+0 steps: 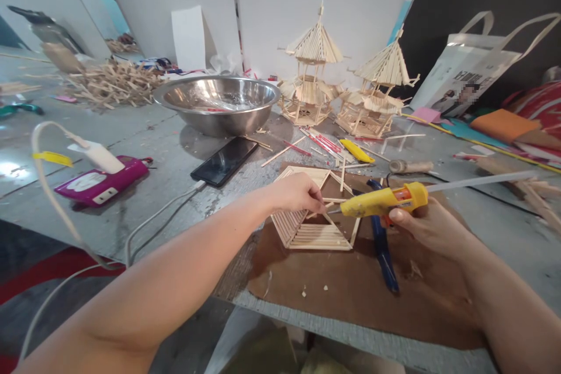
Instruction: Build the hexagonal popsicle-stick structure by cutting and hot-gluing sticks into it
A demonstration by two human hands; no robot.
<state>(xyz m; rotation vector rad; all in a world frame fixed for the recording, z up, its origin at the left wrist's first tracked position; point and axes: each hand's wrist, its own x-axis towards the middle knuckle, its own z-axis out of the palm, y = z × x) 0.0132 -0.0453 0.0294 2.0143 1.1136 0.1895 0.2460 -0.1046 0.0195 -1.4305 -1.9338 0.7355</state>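
Fingers [316,203] of the left hand [295,191], at the middle of the frame, are bunched low over the hexagonal stick frame [322,238]; whether they pinch a short stick or only steady one, I cannot tell. Those of the right hand [423,228], right of centre, are wrapped around the yellow hot glue gun [372,201], its nozzle just beside the left fingertips.

To glue well here, put a small bead right on the joint, keep skin off the hot tip, and press the wood flush until the glue stiffens.

By count: one stick frame, at least three of its panels filled, part hidden by the hand; one glue stick [480,182] jutting from the gun; one brown board [302,277] underneath; one blue-handled tool [384,257] right of centre. Farther out on the desk [169,155] are one yellow utility knife [357,151], one smartphone [224,160], one steel bowl [214,121], two stick pagodas [312,96] at upper centre-right, one purple power strip [131,172] at left, and, upper left, one stick heap [118,85] too tangled to count.
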